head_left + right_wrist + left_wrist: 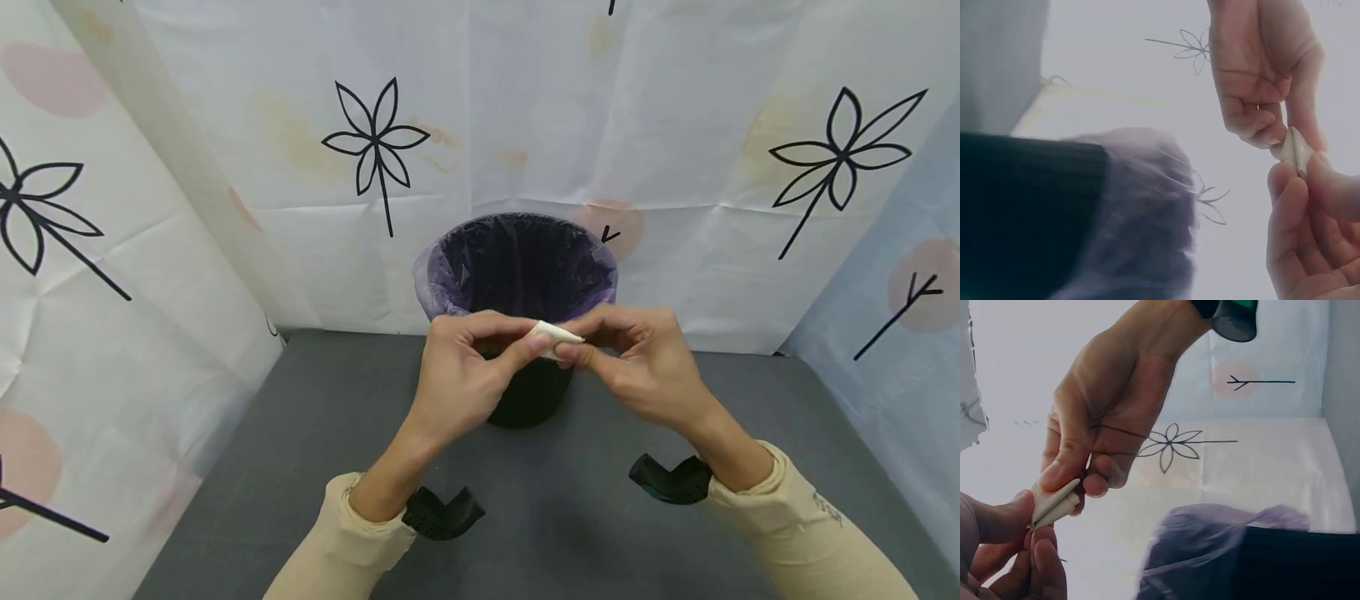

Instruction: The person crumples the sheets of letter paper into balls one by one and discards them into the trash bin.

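Observation:
Both hands meet in front of the bin, holding a small white folded piece (557, 331), which looks like paper, between them. My left hand (461, 371) pinches its left end with thumb and fingers. At the other end, my right hand (652, 362) pinches it the same way. Up close in the left wrist view, the folded piece (1054, 505) shows layered edges and a pointed tip. The right wrist view shows a crease along the folded piece (1297, 150), with fingertips hiding part of it.
Behind the hands stands a dark bin (532, 404), lined with a thin purple bag (442, 279) folded over its rim. It rests on a dark grey tabletop (337, 417). White sheets (525, 125) with flower drawings hang at the back and sides.

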